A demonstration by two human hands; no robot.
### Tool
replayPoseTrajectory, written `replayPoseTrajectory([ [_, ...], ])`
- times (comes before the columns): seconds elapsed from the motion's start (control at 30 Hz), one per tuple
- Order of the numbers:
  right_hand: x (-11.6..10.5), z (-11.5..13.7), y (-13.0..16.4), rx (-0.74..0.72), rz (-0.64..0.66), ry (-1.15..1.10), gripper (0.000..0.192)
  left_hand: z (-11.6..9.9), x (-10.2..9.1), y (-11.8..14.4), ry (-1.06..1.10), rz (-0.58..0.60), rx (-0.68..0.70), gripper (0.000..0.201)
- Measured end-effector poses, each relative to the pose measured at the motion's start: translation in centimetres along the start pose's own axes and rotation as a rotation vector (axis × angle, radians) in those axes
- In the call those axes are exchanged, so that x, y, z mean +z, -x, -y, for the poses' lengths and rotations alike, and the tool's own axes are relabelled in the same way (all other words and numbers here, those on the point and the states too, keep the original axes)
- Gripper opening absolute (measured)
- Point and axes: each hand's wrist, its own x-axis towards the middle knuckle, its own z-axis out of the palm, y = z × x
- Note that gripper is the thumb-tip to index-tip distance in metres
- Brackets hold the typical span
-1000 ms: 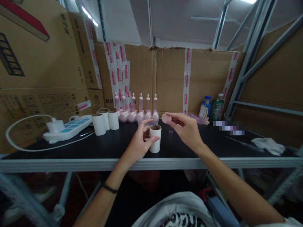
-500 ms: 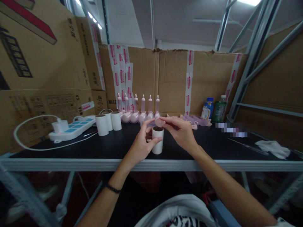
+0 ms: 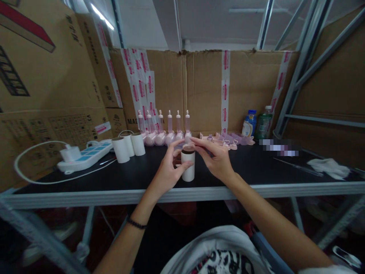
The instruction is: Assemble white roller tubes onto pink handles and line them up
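A white paper tube (image 3: 189, 169) stands upright near the table's front edge, its dark opening facing up. My left hand (image 3: 168, 165) is wrapped round its left side, thumb across the front. Over the mouth of the tube, my right hand (image 3: 216, 158) pinches a pale pink round plastic part (image 3: 188, 147), with its fingertips close to those of my left hand. Part of this piece is hidden by the fingers, and I cannot tell whether it touches the rim. Behind the hands stands a row of several pink plastic pieces (image 3: 170, 137) with upright clear stems.
More white tubes (image 3: 121, 150) stand at the left by a power strip (image 3: 85, 156) with a cable. Pink and purple parts (image 3: 232, 139) lie at the back right, near two bottles (image 3: 264, 123). Tweezers (image 3: 298, 166) and a white cloth (image 3: 329, 168) lie at the right.
The view has shifted slightly. The pink round part, tilted above the tube before, now lies flatter over its mouth. My left hand keeps its hold on the tube.
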Motion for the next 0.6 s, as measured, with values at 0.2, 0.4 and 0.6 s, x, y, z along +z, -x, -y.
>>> replayPoseTrajectory([
  [0.2,0.08,0.03,0.38,-0.005,0.014,-0.001,0.037,-0.25,0.06,0.01,0.008,-0.003,-0.003,0.067],
  [0.4,-0.06,0.28,0.27,-0.04,0.031,0.017,0.034,-0.13,0.01,-0.05,-0.01,0.003,0.007,0.067],
  [0.6,-0.17,0.49,0.18,-0.048,0.062,0.042,0.031,0.03,-0.09,-0.06,-0.008,-0.002,0.007,0.067],
])
